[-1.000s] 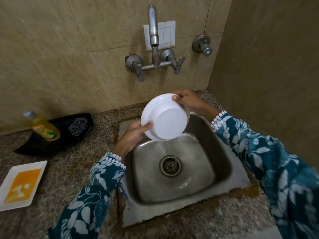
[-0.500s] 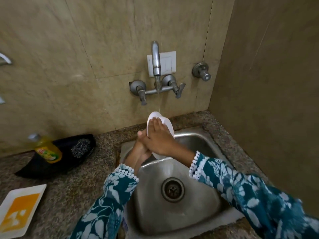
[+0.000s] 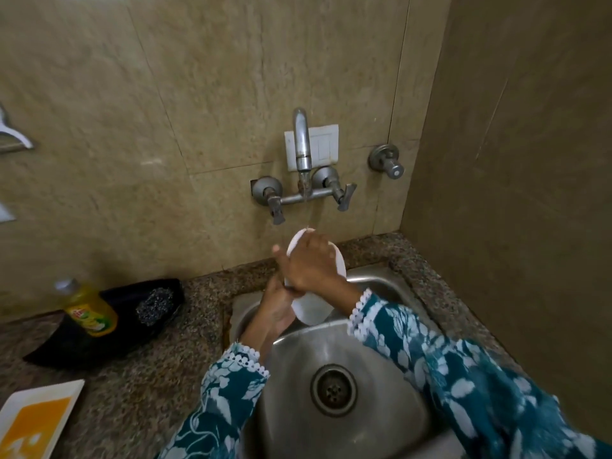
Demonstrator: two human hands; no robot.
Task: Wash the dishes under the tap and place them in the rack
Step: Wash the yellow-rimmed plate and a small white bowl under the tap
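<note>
A white bowl [image 3: 312, 311] stands on edge over the back of the steel sink [image 3: 371, 362], right under the wall tap [image 3: 302, 150], with a thin stream of water falling onto its top rim. My right hand [image 3: 309, 265] lies flat over the bowl's face, fingers spread across it. My left hand [image 3: 276, 304] grips the bowl from below and from the left. Most of the bowl is hidden behind my hands.
On the granite counter to the left are a yellow dish-soap bottle [image 3: 87, 309], a black tray [image 3: 99, 329] with a steel scrubber [image 3: 154, 306], and a white-and-orange rectangular plate [image 3: 34, 422]. A metal fixture [image 3: 13, 137] shows at the far left wall. A side wall closes in on the right.
The bowl was held facing me with a hand on each side; it has since turned on edge under the running water, and my right hand now lies over its face.
</note>
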